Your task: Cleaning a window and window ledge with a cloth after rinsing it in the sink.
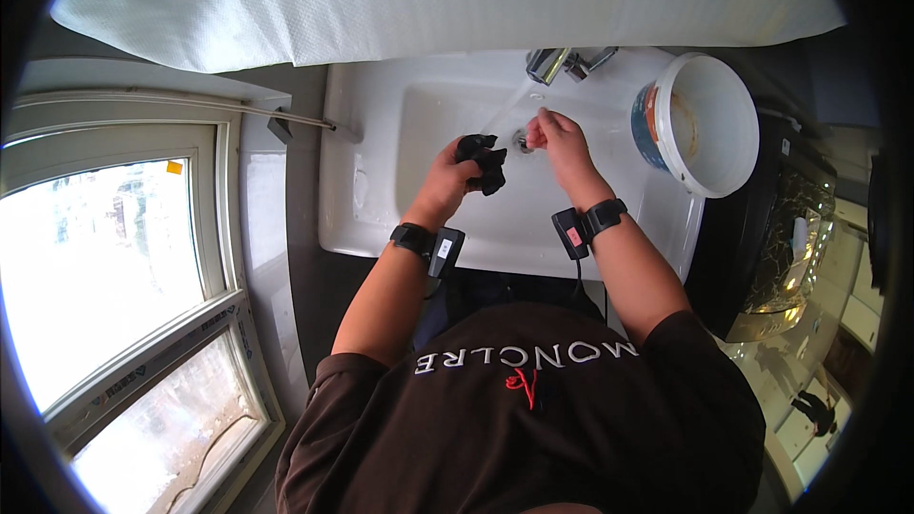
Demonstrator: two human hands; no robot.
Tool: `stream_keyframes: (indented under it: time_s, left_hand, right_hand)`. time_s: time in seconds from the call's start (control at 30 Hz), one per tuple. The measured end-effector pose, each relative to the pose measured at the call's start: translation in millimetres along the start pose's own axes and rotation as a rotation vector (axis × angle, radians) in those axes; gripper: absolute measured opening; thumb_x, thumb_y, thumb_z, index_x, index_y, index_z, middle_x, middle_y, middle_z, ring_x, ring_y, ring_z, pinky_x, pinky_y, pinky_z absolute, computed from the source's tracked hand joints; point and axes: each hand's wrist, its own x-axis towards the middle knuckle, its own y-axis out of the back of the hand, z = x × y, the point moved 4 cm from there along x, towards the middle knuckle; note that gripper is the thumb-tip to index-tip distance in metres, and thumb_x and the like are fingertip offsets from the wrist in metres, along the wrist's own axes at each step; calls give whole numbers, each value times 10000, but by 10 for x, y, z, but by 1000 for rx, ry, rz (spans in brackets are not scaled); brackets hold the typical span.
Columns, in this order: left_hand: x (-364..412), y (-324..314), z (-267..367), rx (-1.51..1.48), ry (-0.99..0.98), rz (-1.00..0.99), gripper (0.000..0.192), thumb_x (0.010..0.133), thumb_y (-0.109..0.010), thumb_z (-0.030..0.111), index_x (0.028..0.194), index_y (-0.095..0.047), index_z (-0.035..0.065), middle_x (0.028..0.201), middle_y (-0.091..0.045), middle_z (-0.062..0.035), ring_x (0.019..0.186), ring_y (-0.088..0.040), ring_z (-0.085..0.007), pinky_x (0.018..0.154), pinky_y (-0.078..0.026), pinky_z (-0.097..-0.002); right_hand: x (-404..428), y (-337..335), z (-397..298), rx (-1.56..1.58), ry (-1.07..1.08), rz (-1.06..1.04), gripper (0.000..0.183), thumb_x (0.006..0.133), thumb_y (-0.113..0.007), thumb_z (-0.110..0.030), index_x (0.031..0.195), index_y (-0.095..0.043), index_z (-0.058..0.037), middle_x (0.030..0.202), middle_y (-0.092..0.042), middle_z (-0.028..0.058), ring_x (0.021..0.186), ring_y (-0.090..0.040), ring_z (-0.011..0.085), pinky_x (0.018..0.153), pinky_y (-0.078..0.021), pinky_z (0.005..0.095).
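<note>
My left hand (448,182) grips a crumpled wet-looking black cloth (484,165) above the basin of a white ceramic sink (514,225). From the chrome faucet (548,66) a thin stream of water (508,106) slants down towards the cloth. My right hand (560,143) is held just right of the drain (523,140), its fingers curled in and its thumb pressed to them. Nothing shows between those fingers. A gap separates it from the cloth. Each wrist wears a black strap with a small box on it.
A white plastic bucket (707,128) with a coloured label stands on the sink's right side. Overhead spreads a large white textured surface (457,0). A window (107,228) is on the left, with a thin rod (300,118) reaching to the sink. Far right, a person (815,412) is in the background.
</note>
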Motion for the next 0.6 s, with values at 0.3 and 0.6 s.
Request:
stream_keyframes:
  time_s: [0.3, 0.6]
  left_hand:
    - [15, -24, -57, -105, 38, 38, 436, 846, -437, -8, 1276, -513, -18, 1131, -629, -173, 1027, -648, -302, 833, -576, -448]
    - [-16, -11, -16, -49, 11, 49, 410, 839, -437, 5, 1239, -522, -26, 1065, -638, -159, 900, -658, -277, 771, -573, -421]
  right_hand:
    - [-119, -303, 116, -235, 77, -327, 177, 938, -628, -92, 1099, -633, -19, 901, -639, 18, 797, -598, 106, 772, -502, 257]
    - [-124, -186, -12, -30, 30, -174, 158, 924, -653, -153, 971, -680, -4, 862, -662, 25, 776, -609, 104, 759, -514, 262]
